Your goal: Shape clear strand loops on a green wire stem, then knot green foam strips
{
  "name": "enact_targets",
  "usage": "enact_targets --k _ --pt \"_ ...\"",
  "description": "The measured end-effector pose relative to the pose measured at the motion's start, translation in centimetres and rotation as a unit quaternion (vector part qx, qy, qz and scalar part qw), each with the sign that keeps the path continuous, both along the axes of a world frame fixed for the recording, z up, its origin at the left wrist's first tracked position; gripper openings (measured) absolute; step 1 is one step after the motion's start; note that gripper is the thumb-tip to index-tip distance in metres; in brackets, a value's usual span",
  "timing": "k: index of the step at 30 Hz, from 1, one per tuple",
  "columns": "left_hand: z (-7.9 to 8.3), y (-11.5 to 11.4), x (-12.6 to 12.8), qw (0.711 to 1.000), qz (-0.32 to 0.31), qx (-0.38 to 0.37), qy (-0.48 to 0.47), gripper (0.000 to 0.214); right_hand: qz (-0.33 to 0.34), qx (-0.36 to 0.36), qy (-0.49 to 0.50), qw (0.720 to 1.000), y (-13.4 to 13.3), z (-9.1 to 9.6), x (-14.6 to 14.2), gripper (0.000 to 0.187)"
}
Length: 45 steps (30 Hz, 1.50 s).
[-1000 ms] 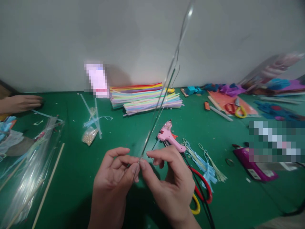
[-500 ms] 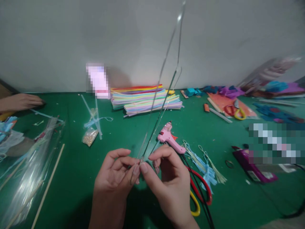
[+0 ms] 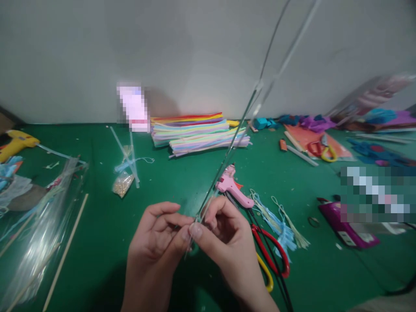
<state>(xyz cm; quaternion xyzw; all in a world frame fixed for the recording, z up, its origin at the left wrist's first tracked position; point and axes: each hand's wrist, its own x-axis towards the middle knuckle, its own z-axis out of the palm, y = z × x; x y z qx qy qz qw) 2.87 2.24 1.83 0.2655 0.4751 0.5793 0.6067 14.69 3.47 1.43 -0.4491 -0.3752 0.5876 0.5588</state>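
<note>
My left hand point(image 3: 156, 247) and my right hand point(image 3: 227, 247) meet low in the middle above the green table point(image 3: 156, 190). Both pinch the bottom end of a long, thin clear plastic sleeve point(image 3: 247, 108). The sleeve rises from my fingertips up and to the right, out of the top of the frame. My thumbs and forefingers are pressed together on it. What is inside the sleeve I cannot make out.
A pink glue gun point(image 3: 231, 186) lies just behind my right hand, red and yellow scissors point(image 3: 273, 255) beside it. A stack of coloured strips point(image 3: 198, 134) sits at the back. Clear wrappers and a wooden stick point(image 3: 65, 251) lie left, a yellow glue gun point(image 3: 16, 143) far left, paper scraps right.
The sleeve's top has swung to the right. My right fingers have curled tighter on its end. The other person's hand at the far left is gone, and a yellow glue gun shows there.
</note>
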Motion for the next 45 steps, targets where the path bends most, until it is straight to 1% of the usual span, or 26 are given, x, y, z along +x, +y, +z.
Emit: enact_targets --k 3,5,8,12,13,16,17,19,22,25,28,32,35,41,43,45 --pt "0.2 -0.1 0.2 1.000 0.014 0.002 0.003 0.036 0.001 0.011 -0.021 1.000 0.1 0.1 0.1 0.028" --pt "0.4 -0.3 0.3 0.999 0.025 0.002 0.021 0.035 0.000 0.018 -0.044 0.999 0.1 0.2 0.2 0.027" --pt "0.4 -0.4 0.3 0.998 0.032 0.004 0.059 0.037 0.016 -0.003 -0.063 0.998 0.1 0.7 0.3 0.027" --pt "0.3 -0.5 0.1 0.997 0.043 0.003 0.064 0.037 0.038 -0.031 -0.059 0.997 0.3 1.5 0.4 0.030" --pt "0.2 -0.5 0.0 0.997 0.038 0.009 0.072 0.035 0.037 -0.033 -0.056 0.997 0.3 1.6 0.4 0.031" --pt "0.0 -0.4 -0.4 0.991 0.013 0.036 0.128 0.014 0.042 -0.034 -0.033 0.998 0.5 1.6 0.4 0.032" --pt "-0.1 -0.3 -0.5 0.990 0.012 0.037 0.136 0.015 0.044 -0.034 -0.026 0.998 0.5 1.6 0.4 0.032" --pt "0.0 -0.3 -0.5 0.992 0.022 0.027 0.121 0.015 0.049 -0.037 -0.015 0.998 0.5 1.5 0.4 0.032" --pt "0.4 -0.3 -0.1 0.997 0.032 0.003 0.065 0.034 0.046 -0.037 -0.020 0.998 0.4 1.3 0.5 0.033" --pt "0.8 -0.3 0.2 0.998 0.033 -0.021 0.043 0.040 0.043 -0.033 -0.034 0.998 0.4 1.3 0.6 0.032" --pt "0.7 -0.4 0.2 0.999 0.024 -0.020 0.040 0.041 0.046 -0.028 -0.047 0.997 0.5 1.3 0.6 0.032" --pt "0.1 -0.3 -0.3 0.999 0.007 -0.003 0.037 0.040 0.042 -0.014 -0.069 0.997 0.5 1.3 0.6 0.031" --pt "-0.1 -0.2 -0.4 0.999 0.003 0.003 0.037 0.040 0.027 -0.009 -0.106 0.994 0.4 1.3 0.7 0.029" --pt "0.4 -0.1 0.0 0.999 0.018 -0.006 0.040 0.040 -0.017 0.017 -0.160 0.987 0.4 1.6 0.8 0.018" --pt "0.5 -0.1 0.0 0.999 0.020 -0.001 0.047 0.039 -0.029 0.030 -0.182 0.982 0.4 1.6 0.8 0.012" --pt "0.4 0.0 -0.1 0.999 0.024 -0.002 0.047 0.039 -0.046 0.057 -0.215 0.974 0.3 1.5 0.7 0.012"
